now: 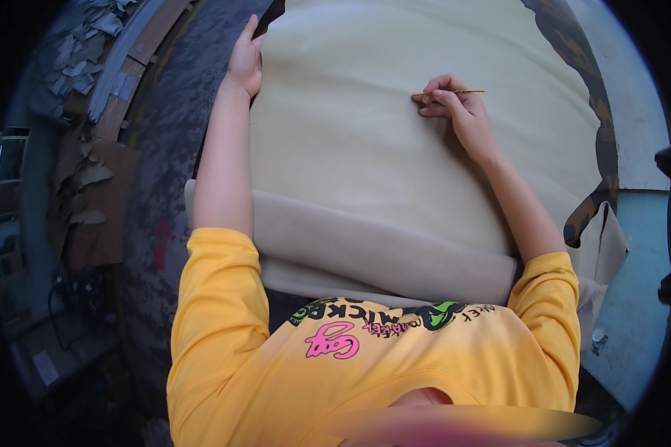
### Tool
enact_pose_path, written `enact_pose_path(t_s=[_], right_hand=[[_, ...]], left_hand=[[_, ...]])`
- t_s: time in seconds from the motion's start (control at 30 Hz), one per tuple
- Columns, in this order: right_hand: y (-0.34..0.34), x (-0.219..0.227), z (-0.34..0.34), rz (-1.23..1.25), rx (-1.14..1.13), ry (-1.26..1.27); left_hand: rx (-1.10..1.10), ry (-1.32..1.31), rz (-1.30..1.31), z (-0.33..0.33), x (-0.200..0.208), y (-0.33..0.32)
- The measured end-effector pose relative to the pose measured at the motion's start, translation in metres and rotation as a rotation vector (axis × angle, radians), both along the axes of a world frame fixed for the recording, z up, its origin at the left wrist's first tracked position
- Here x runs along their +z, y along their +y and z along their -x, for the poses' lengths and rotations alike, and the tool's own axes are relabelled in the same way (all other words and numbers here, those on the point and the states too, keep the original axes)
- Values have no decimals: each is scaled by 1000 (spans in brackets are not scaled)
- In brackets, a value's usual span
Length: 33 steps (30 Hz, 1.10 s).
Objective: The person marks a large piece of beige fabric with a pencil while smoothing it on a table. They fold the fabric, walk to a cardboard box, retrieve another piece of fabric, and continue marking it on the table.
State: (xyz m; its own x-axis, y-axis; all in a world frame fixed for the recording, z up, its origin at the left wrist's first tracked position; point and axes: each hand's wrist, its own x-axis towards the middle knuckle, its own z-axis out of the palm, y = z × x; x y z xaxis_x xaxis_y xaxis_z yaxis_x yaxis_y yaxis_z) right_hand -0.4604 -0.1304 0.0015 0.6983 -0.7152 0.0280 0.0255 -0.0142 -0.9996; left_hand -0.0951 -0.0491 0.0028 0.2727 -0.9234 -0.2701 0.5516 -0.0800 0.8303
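A large pale yellow-green sheet (350, 134), which looks like a leather hide, lies spread in front of me with soft creases. Over its middle right, my right hand (455, 112) is closed on a thin yellow pen-like stick (470, 92), which points out to the right. My left hand (246, 63) rests at the sheet's far left edge, fingers stretched out. Beside those fingers shows a dark gap along the sheet's border. Closer to my body the sheet is rolled or folded over, showing its greyish underside (365, 235).
Beneath the sheet is a dark, stained work surface (175, 97). To the left lie grey scraps (78, 59) and brown cardboard (108, 201). A folded piece of the grey-beige material (602, 246) hangs at the right, by a light blue panel (641, 261).
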Motion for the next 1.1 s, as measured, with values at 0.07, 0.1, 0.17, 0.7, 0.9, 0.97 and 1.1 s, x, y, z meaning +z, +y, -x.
enact_pose_path(t_s=[0.07, 0.1, 0.17, 0.7, 0.9, 0.97, 1.1], right_hand=[[-3, -4, -6, 6, -20, -32], [-4, -6, -9, 45, -24, -25], [-3, -10, -11, 114, -42, 4], [-4, -13, -2, 205, -126, -52], [-15, -19, 9, 186, -142, -53], [-27, -20, 20, 216, -192, -51], [-80, -4, 84, 250, -525, -63]], left_hand=[[66, -30, 3, 3, -2, -3], [56, -25, 2, 3, -3, -4], [47, -11, -2, 1, -2, -4], [-720, -230, -55, -66, -4, 8], [-143, -356, -229, -13, -11, 2], [-121, -340, -219, -3, -5, 4], [-144, -369, -207, -4, 2, 8]])
